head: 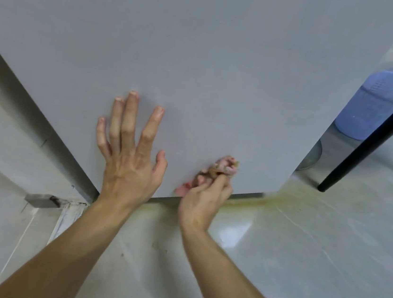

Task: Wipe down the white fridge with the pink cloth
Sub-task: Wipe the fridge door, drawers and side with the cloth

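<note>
The white fridge (190, 49) fills the upper part of the head view, its flat front running down to a bottom edge just above the floor. My left hand (130, 155) lies flat on that front with the fingers spread and straight. My right hand (205, 197) grips the bunched pink cloth (225, 167) and holds it against the fridge near the lower right corner. Part of the cloth pokes out left of the hand, and the rest is hidden in my fingers.
Pale glossy floor tiles (302, 248) lie below, with a yellowish stain along the fridge's base. A black table leg (375, 138) slants down at the right, with a blue plastic basket (374, 103) behind it. A grey wall or cabinet side (2, 110) stands at the left.
</note>
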{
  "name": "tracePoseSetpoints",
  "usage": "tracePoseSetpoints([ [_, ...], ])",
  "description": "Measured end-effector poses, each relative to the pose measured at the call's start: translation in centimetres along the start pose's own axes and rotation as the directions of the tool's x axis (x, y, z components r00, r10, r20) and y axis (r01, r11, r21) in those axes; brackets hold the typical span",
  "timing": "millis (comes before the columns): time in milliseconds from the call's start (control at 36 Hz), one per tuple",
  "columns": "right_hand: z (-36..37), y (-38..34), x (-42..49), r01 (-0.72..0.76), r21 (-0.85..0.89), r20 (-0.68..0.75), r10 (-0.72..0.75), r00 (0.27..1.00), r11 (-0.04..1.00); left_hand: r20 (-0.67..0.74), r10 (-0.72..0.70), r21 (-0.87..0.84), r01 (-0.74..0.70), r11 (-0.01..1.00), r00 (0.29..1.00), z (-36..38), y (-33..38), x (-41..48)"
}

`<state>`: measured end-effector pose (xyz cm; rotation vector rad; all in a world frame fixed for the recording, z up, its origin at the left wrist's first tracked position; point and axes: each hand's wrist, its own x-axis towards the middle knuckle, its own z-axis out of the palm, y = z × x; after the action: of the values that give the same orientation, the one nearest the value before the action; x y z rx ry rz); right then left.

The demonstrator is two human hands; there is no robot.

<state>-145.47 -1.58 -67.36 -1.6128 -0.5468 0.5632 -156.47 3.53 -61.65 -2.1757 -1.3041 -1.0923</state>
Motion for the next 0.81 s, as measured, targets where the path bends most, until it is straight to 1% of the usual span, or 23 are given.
tracePoseSetpoints([
  [83, 3.0, -0.3, -1.9, -0.003, 0.093, -0.008, 0.004, 1.000, 0.996, -0.036, -0.005, -0.016, 0.005, 1.000, 0.999, -0.6, -1.4, -0.2],
  [167, 4.5, -1.5, -3.3, 0.038, 0.053, -0.016, -0.038, 0.999, 0.998, -0.060, 0.010, -0.062, -0.014, 0.998, 0.998, -1.4, -2.8, -0.4],
  [250, 4.2, -2.6, -4.4, 0.115, 0.106, 0.027, -0.119, 0.993, 0.988, -0.070, 0.005, -0.137, -0.015, 0.990, 0.998, -2.4, -3.6, -0.3],
  [306, 3.6, -3.4, -4.7, 0.193, 0.126, 0.074, -0.203, 0.976, 0.973, -0.074, -0.001, -0.187, -0.012, 0.982, 0.997, -3.1, -3.9, 0.0],
  [389, 2.4, -5.6, -3.9, 0.293, 0.147, 0.071, -0.306, 0.950, 0.945, -0.091, -0.016, -0.204, -0.003, 0.979, 0.996, -4.2, -4.2, 1.0],
  [444, 1.6, -7.5, -2.5, 0.344, 0.157, 0.023, -0.351, 0.936, 0.926, -0.103, -0.028, -0.169, 0.010, 0.986, 0.994, -4.7, -4.4, 1.7],
  [500, 0.5, -9.7, -0.6, 0.422, 0.152, -0.071, -0.416, 0.906, 0.894, -0.109, -0.041, -0.116, 0.029, 0.993, 0.993, -5.0, -4.6, 2.4],
  [583, -1.5, -12.8, 2.8, 0.546, 0.141, -0.253, -0.503, 0.826, 0.826, -0.135, -0.078, -0.049, 0.072, 0.996, 0.988, -5.1, -5.1, 3.1],
  [639, -2.7, -15.0, 4.9, 0.598, 0.125, -0.358, -0.526, 0.771, 0.791, -0.162, -0.107, -0.021, 0.105, 0.994, 0.981, -5.1, -5.4, 3.4],
  [694, -3.3, -16.7, 6.6, 0.648, 0.071, -0.446, -0.557, 0.701, 0.758, -0.176, -0.126, -0.013, 0.126, 0.992, 0.976, -5.1, -5.8, 3.5],
  [750, -3.0, -17.2, 7.2, 0.678, 0.021, -0.483, -0.587, 0.650, 0.734, -0.176, -0.140, -0.030, 0.136, 0.990, 0.974, -5.1, -6.1, 3.4],
  [806, -1.8, -16.7, 7.0, 0.703, -0.010, -0.474, -0.622, 0.623, 0.711, -0.176, -0.146, -0.051, 0.139, 0.989, 0.974, -5.1, -6.3, 3.3],
])
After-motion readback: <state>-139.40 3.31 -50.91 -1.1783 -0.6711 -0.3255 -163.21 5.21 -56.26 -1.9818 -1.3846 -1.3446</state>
